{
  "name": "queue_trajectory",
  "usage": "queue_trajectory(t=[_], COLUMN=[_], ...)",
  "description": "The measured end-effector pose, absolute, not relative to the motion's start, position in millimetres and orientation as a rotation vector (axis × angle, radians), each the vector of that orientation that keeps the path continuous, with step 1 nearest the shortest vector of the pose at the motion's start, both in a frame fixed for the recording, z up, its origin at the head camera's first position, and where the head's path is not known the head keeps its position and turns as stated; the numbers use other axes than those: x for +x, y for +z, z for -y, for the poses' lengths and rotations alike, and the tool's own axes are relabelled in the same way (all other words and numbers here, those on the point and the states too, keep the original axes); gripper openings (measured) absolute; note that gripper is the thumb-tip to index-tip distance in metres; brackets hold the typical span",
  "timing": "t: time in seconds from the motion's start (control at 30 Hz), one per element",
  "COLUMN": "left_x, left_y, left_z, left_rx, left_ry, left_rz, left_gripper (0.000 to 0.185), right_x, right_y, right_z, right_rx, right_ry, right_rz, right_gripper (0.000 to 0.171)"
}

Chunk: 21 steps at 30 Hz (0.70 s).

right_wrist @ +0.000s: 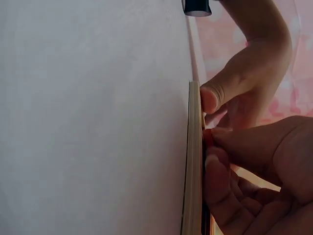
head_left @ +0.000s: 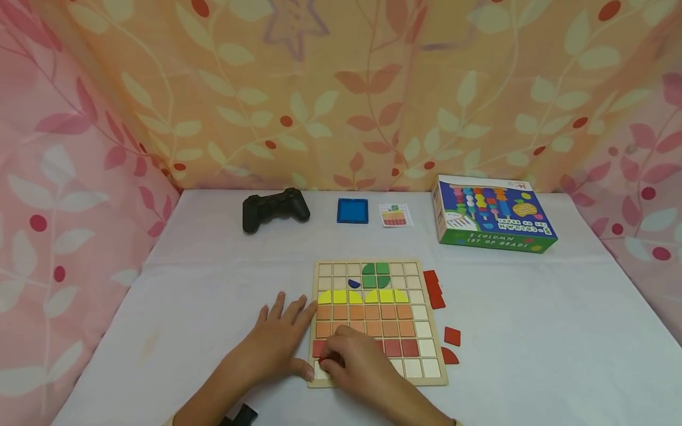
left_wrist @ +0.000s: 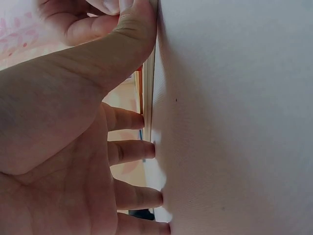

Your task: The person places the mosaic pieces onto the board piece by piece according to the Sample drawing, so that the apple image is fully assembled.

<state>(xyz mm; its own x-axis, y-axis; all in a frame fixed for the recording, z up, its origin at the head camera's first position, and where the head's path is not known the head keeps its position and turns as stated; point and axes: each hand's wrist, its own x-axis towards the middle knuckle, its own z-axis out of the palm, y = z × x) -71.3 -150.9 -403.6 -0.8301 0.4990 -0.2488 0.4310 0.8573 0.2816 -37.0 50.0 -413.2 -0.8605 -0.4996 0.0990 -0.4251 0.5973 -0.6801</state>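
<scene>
A wooden grid board (head_left: 434, 349) lies flat on the table, with rows of yellow, orange and red tiles, plus green ones near the top. Over its lower left squares, my right hand (head_left: 362, 358) pinches a small red tile (right_wrist: 209, 137) between thumb and fingertips, just at the board's surface. Most of that tile is hidden by the fingers. My left hand (head_left: 279, 340) has its fingers spread along the board's left side. Its thumb rests at the lower left corner, and the other fingertips touch the white cloth and board edge, as the left wrist view shows.
Loose red pieces (head_left: 452, 336) lie right of the board, with overlapping red tiles (head_left: 434, 290) above them. A blue piece (head_left: 354, 284) sits on the grid. Behind stand a black game controller (head_left: 275, 208), a blue tray (head_left: 352, 211), a picture card (head_left: 395, 215) and a bead-set box (head_left: 492, 216).
</scene>
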Motion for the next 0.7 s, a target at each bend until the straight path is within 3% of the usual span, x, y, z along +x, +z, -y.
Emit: queue_trajectory(t=[0.53,0.7], left_x=[-69.8,-69.6], left_y=[-401.8,-402.2], left_z=[152.5,152.5], left_rx=[0.727,0.725], left_ry=[0.326,0.324], left_rz=[-2.743,-2.734], left_gripper=[0.119,0.119], right_x=[-26.4,-28.4], right_y=[-403.6,-405.1], right_z=[-48.3,-48.3], right_rx=[-1.014,-0.942], right_ry=[-0.804,-0.888], right_rz=[-2.662,-2.643], right_gripper=[0.011,0.011])
